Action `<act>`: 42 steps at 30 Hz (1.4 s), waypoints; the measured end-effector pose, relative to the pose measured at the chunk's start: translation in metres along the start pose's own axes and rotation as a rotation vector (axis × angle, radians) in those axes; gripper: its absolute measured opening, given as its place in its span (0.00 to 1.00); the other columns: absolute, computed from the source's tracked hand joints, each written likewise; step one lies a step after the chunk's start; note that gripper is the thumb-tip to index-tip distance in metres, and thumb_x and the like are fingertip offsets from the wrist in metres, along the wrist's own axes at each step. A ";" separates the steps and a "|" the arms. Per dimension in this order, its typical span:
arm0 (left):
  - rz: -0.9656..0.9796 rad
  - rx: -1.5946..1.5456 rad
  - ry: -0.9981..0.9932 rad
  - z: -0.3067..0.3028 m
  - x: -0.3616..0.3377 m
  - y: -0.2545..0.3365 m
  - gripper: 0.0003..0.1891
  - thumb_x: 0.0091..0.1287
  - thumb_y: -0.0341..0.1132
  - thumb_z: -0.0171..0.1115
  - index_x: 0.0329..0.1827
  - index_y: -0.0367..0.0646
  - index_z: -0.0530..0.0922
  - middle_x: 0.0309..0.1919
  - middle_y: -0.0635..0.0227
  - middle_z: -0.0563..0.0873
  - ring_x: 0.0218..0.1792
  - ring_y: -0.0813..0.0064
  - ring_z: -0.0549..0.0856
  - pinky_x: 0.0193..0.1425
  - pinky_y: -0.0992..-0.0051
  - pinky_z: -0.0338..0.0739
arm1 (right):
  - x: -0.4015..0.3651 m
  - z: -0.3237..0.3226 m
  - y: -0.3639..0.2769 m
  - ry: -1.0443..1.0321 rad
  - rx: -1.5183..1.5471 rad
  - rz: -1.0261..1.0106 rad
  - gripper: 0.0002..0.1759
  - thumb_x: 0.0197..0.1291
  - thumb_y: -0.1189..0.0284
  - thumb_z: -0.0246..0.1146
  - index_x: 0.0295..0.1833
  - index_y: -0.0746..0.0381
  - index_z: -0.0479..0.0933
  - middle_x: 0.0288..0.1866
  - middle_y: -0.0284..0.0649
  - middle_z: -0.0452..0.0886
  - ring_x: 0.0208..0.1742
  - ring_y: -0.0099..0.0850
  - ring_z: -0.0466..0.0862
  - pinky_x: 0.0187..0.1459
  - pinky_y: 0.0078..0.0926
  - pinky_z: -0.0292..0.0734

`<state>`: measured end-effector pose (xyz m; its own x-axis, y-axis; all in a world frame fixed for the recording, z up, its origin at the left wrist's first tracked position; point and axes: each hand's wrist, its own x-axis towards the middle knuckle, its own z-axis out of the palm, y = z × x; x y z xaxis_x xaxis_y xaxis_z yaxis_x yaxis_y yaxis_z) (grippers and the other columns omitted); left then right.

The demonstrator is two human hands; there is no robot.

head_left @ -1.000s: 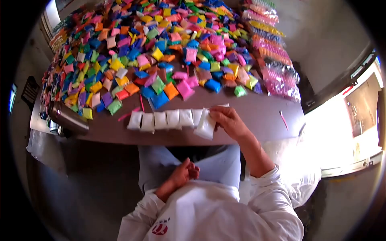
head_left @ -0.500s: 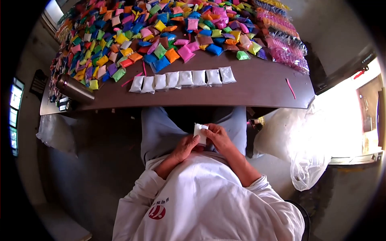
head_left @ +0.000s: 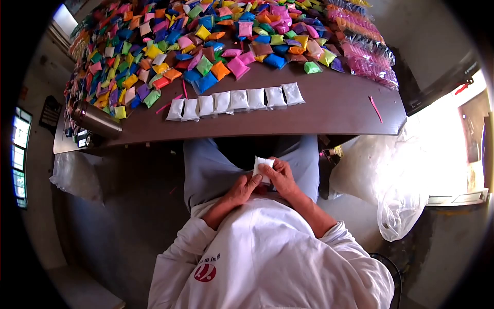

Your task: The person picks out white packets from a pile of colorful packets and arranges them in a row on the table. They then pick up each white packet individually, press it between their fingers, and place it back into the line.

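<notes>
Both hands sit in my lap, below the table edge. My left hand [head_left: 242, 188] and my right hand [head_left: 280, 177] together pinch a small white packet [head_left: 262, 167], with its top corner showing above the fingers. On the brown table [head_left: 334, 110] in front of me lies a row of several white packets [head_left: 236, 100] set side by side. Behind the row spreads a large heap of small coloured packets [head_left: 206, 36] in pink, blue, green, yellow and orange.
A metal flask [head_left: 95, 118] lies on the table's left corner. Bags of pink and mixed packets [head_left: 368, 54] line the right side. Pink strips [head_left: 377, 109] lie loose on the tabletop. Clear plastic bags [head_left: 396, 195] hang at the right, another plastic bag [head_left: 74, 175] at the left.
A second ago my right hand was at the table setting a white packet at the row's right end. Now it is back in my lap, and both hands hold another white packet.
</notes>
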<state>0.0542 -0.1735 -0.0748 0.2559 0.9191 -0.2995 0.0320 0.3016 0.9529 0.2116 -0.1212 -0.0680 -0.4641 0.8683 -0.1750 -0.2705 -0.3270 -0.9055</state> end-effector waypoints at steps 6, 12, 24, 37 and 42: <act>0.029 0.044 0.007 -0.001 0.000 -0.002 0.26 0.71 0.54 0.47 0.46 0.36 0.76 0.29 0.67 0.83 0.30 0.77 0.81 0.38 0.77 0.77 | 0.001 0.004 -0.001 -0.003 -0.009 -0.019 0.10 0.64 0.68 0.61 0.39 0.64 0.76 0.32 0.31 0.80 0.32 0.18 0.76 0.35 0.18 0.73; 0.004 0.112 -0.032 0.002 -0.002 0.009 0.25 0.71 0.54 0.47 0.45 0.36 0.76 0.29 0.66 0.82 0.31 0.76 0.80 0.40 0.76 0.75 | 0.006 -0.003 0.012 0.002 0.093 -0.019 0.10 0.61 0.67 0.63 0.38 0.64 0.77 0.31 0.33 0.80 0.31 0.19 0.77 0.34 0.18 0.73; 0.000 0.104 -0.069 0.004 0.000 0.001 0.26 0.71 0.54 0.48 0.40 0.35 0.77 0.29 0.63 0.83 0.32 0.72 0.81 0.42 0.73 0.75 | 0.004 0.002 0.003 0.032 0.035 0.011 0.10 0.59 0.67 0.64 0.36 0.64 0.79 0.27 0.32 0.79 0.28 0.20 0.77 0.30 0.18 0.72; -0.053 0.077 -0.051 0.002 0.001 -0.002 0.26 0.70 0.54 0.49 0.42 0.34 0.77 0.29 0.64 0.84 0.32 0.73 0.82 0.41 0.74 0.76 | 0.001 -0.002 -0.005 0.000 0.069 0.078 0.11 0.61 0.68 0.63 0.41 0.65 0.78 0.31 0.35 0.80 0.29 0.22 0.79 0.31 0.19 0.74; -0.021 0.053 -0.043 0.001 0.000 0.000 0.27 0.70 0.55 0.48 0.44 0.35 0.76 0.31 0.63 0.84 0.33 0.72 0.83 0.43 0.73 0.76 | -0.005 -0.008 -0.007 -0.005 -0.258 0.189 0.18 0.68 0.61 0.54 0.36 0.65 0.79 0.27 0.30 0.78 0.29 0.18 0.74 0.31 0.19 0.70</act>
<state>0.0556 -0.1739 -0.0748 0.2955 0.9008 -0.3183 0.0883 0.3059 0.9479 0.2227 -0.1203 -0.0639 -0.4899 0.7991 -0.3485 0.0438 -0.3767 -0.9253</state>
